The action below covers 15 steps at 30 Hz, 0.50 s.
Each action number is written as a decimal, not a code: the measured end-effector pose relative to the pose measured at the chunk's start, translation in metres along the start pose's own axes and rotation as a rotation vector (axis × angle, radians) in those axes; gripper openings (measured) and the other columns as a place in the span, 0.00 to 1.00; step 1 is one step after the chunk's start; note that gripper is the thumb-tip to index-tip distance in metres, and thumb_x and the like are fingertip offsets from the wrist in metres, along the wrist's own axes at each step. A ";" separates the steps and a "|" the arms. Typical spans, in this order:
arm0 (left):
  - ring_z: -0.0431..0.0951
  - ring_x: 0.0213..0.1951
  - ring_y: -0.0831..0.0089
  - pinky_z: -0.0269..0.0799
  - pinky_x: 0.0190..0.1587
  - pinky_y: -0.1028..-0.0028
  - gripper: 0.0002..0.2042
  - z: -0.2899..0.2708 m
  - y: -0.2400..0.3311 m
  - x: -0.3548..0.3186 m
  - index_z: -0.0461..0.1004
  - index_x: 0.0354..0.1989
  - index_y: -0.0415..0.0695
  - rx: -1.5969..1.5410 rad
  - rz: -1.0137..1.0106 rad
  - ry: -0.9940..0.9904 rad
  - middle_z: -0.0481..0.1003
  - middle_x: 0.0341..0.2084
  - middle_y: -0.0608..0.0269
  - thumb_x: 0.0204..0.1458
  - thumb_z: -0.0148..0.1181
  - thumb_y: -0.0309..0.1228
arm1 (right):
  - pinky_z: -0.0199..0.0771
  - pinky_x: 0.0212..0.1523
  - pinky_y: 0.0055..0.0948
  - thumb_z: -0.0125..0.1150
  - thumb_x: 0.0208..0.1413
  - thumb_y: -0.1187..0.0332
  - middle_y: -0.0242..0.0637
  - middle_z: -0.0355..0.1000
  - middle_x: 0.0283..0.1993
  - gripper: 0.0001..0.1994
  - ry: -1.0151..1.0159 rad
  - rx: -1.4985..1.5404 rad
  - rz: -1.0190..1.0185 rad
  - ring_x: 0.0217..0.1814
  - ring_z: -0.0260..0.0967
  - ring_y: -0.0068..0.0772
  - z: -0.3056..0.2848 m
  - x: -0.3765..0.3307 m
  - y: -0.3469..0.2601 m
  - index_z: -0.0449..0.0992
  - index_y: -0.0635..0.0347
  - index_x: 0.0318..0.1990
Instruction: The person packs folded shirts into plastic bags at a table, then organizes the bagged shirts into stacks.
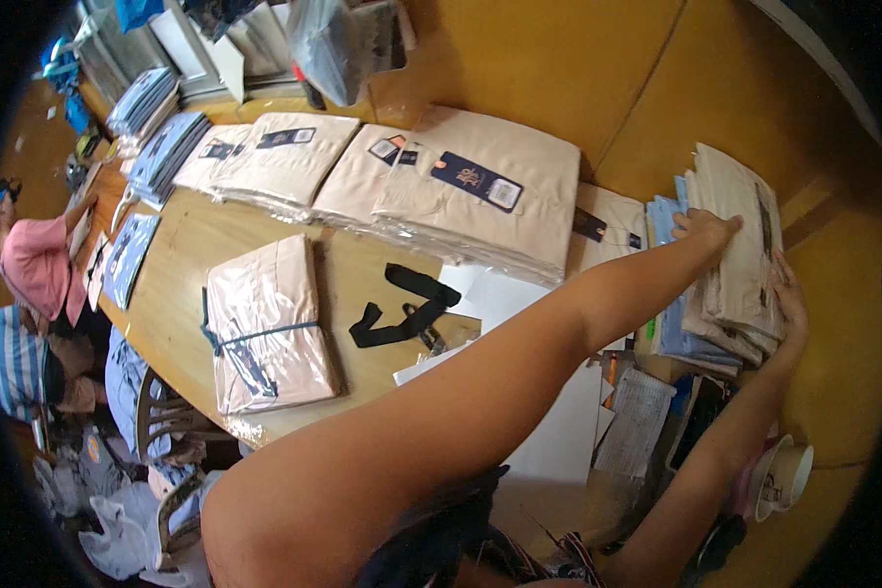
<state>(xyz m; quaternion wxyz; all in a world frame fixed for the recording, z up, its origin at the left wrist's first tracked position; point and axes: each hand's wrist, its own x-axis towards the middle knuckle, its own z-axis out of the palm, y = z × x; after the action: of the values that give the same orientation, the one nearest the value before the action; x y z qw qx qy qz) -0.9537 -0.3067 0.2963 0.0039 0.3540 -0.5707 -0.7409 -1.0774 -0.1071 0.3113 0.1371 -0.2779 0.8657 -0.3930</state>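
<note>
At the right end of the table I have both hands on a stack of folded cream garments [730, 186], some with clear plastic around them. My left hand [706, 235] reaches across, its fingers curled against the left side of the stack. My right hand [789, 304] grips the opposite side, its fingertips against the edge. The stack leans against the yellow wall. Light blue folded garments [668, 250] show beneath and beside it, partly hidden by my left forearm.
Bagged cream garments with dark tags [539, 167] line the wall. A tied cream bundle [274, 363] lies left of a black strap [416, 284]. White papers [544, 456], a pink-and-white cup [784, 475] and blue garment stacks [167, 157] are around. Two people [44, 255] are at far left.
</note>
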 end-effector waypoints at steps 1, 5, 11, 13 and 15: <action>0.42 0.56 0.55 0.47 0.52 0.56 0.50 0.006 0.005 0.003 0.38 0.54 0.38 0.018 -0.022 -0.056 0.36 0.55 0.53 0.27 0.60 0.54 | 0.48 0.54 0.30 0.50 0.47 0.61 0.37 0.50 0.56 0.24 0.010 -0.096 0.011 0.57 0.48 0.34 -0.012 -0.001 0.002 0.56 0.49 0.53; 0.39 0.56 0.54 0.45 0.53 0.56 0.51 0.001 0.006 0.022 0.30 0.56 0.43 -0.257 -0.030 -0.138 0.33 0.56 0.53 0.30 0.55 0.57 | 0.49 0.53 0.31 0.50 0.46 0.57 0.38 0.51 0.56 0.25 0.093 -0.262 -0.002 0.56 0.49 0.36 -0.017 0.012 -0.002 0.56 0.52 0.53; 0.41 0.56 0.53 0.47 0.53 0.58 0.46 -0.052 -0.011 -0.031 0.29 0.56 0.46 -0.201 0.239 -0.090 0.38 0.55 0.48 0.36 0.52 0.53 | 0.48 0.53 0.31 0.49 0.47 0.55 0.39 0.52 0.55 0.25 0.567 -0.524 -0.007 0.55 0.49 0.36 0.010 -0.023 -0.037 0.56 0.54 0.52; 0.45 0.55 0.53 0.49 0.52 0.61 0.42 -0.079 -0.044 -0.062 0.32 0.56 0.45 -0.177 0.458 -0.111 0.42 0.54 0.45 0.39 0.53 0.48 | 0.48 0.53 0.31 0.48 0.47 0.54 0.40 0.52 0.55 0.26 0.663 -0.571 -0.121 0.55 0.49 0.37 0.011 -0.033 -0.052 0.56 0.55 0.52; 0.62 0.44 0.65 0.60 0.44 0.71 0.36 -0.127 -0.091 -0.118 0.39 0.55 0.43 -0.151 0.663 -0.292 0.60 0.42 0.48 0.41 0.53 0.38 | 0.49 0.53 0.32 0.48 0.47 0.53 0.41 0.52 0.55 0.26 0.707 -0.536 -0.245 0.55 0.50 0.38 0.020 -0.044 -0.076 0.56 0.55 0.52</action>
<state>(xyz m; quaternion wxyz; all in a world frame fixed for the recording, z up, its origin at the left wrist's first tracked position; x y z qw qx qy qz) -0.7621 -0.3337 0.2675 0.1884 0.0393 -0.5927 -0.7821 -1.0048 -0.1341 0.3568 -0.2908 -0.2529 0.8911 -0.2394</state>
